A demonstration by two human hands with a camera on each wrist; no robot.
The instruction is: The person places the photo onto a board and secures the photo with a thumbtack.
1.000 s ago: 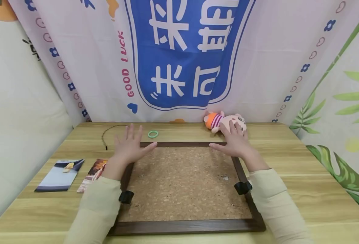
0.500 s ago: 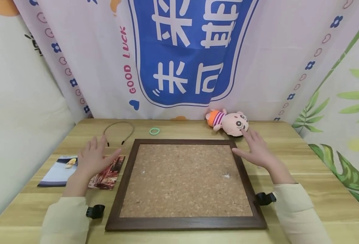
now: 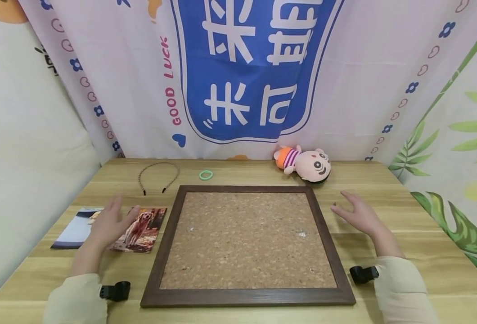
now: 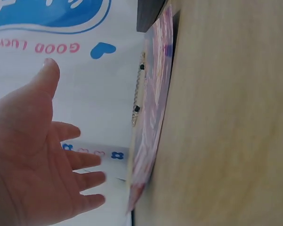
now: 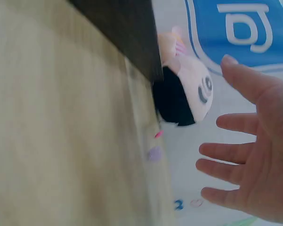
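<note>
A cork board in a dark brown frame lies flat between the two hands. To its left, my left hand hovers over two photo cards with fingers spread, holding nothing. One card shows a golden dog; the other, a pale blue card, is partly hidden by the hand. In the left wrist view the left palm is raised above the table. Off the frame's right side hangs my right hand, fingers apart and nothing held. Its relaxed fingers also show in the right wrist view, near the plush doll.
Behind the board lie a thin braided headband with black tips, a green ring and the plush doll in orange and stripes. Small pink and purple bits lie by the right hand. A printed curtain closes the back.
Both hands have moved from over the board's far corners outward and back towards the person, one to each side. The frame, headband and dog card are now uncovered. The board stays in place.
</note>
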